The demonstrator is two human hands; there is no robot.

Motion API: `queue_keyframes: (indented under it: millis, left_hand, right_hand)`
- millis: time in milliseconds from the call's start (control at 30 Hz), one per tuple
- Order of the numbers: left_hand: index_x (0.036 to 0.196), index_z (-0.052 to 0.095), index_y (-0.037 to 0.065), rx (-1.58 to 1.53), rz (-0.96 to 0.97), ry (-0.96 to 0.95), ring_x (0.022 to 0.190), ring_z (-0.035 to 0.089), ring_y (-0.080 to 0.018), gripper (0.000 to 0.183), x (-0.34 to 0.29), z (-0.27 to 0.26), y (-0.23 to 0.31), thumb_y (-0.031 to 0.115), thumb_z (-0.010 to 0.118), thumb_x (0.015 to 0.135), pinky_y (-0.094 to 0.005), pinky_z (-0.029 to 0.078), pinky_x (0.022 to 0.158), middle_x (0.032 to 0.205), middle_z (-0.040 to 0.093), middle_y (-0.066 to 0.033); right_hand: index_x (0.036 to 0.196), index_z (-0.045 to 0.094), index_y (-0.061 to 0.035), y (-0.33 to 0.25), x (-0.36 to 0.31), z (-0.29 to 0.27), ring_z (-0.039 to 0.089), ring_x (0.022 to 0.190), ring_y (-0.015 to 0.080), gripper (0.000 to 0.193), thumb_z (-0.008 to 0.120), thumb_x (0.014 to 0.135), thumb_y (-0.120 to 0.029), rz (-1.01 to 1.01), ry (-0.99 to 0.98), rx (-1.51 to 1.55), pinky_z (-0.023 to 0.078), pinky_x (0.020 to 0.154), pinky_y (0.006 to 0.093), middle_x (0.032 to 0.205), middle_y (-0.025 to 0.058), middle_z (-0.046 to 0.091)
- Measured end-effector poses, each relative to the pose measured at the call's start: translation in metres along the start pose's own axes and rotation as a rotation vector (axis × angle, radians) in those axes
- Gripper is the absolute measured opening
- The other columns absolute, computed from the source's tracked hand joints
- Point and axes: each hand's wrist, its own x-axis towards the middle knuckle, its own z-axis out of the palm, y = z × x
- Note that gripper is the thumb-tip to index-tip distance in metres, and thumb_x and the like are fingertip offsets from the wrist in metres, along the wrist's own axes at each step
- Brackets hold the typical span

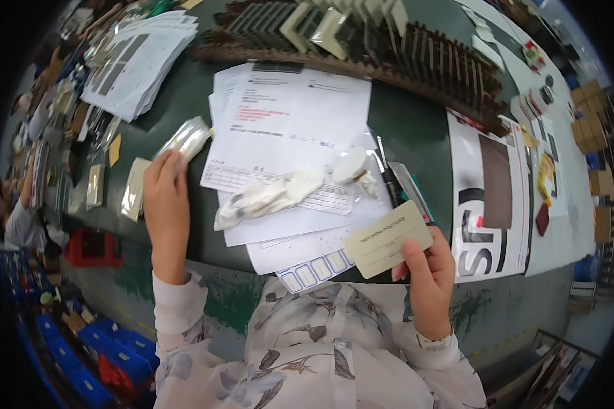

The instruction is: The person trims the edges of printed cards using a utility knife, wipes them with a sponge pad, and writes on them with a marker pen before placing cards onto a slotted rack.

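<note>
Currently right hand [432, 276] pinches cream card [382, 243]; left hand [166, 194] outstretched, half-curled at clear packet [194, 133], grip unclear.

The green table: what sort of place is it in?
Probably a workshop or small factory: a brown slotted rack holds rows of thin plates on the table, blue bins stand at the lower left, and cardboard boxes are stacked at the right.

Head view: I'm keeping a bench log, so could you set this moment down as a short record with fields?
Left hand: fingers at the near end of a clear plastic packet
Right hand: holds a cream card
Surface: dark green table
Middle: white papers, a crumpled white item on top
Far side: brown slotted rack holding cream plates
</note>
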Motion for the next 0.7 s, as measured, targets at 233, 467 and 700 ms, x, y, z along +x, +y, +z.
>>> queue_keyframes:
  millis: [233,467,700]
  left_hand:
    - [0.095,0.064,0.0,0.028,-0.078,-0.108,0.086,0.06,-0.0302,0.012,0.015,-0.013,0.003,0.011,0.063,0.09,-0.0368,0.047,0.076,0.094,0.063,-0.0127]
    - [0.096,0.063,0.0,0.032,-0.056,0.003,0.08,0.063,-0.0259,0.012,0.015,-0.042,0.003,0.012,0.058,0.095,-0.035,0.048,0.073,0.092,0.065,-0.0117]
    - [0.105,0.059,-0.001,-1.021,-0.251,-0.285,0.082,0.065,-0.0149,0.012,0.005,-0.071,0.078,0.001,0.054,0.094,-0.0261,0.05,0.075,0.092,0.067,-0.0106]
  right_hand:
    - [0.105,0.055,-0.001,-0.005,-0.005,-0.011,0.055,0.065,0.0057,0.016,0.054,0.1,-0.016,0.011,0.012,0.016,0.044,0.059,0.0195,0.085,0.0027,0.062]
    - [0.111,0.053,0.0018,-0.005,-0.01,-0.015,0.06,0.072,0.0075,0.018,0.053,0.1,-0.013,0.009,-0.101,0.104,0.048,0.064,0.021,0.091,0.006,0.065]
    - [0.115,0.05,0.0035,-0.006,-0.007,-0.015,0.063,0.076,0.0096,0.019,0.05,0.101,-0.01,-0.019,-0.153,0.114,0.048,0.065,0.0215,0.095,0.0094,0.066]
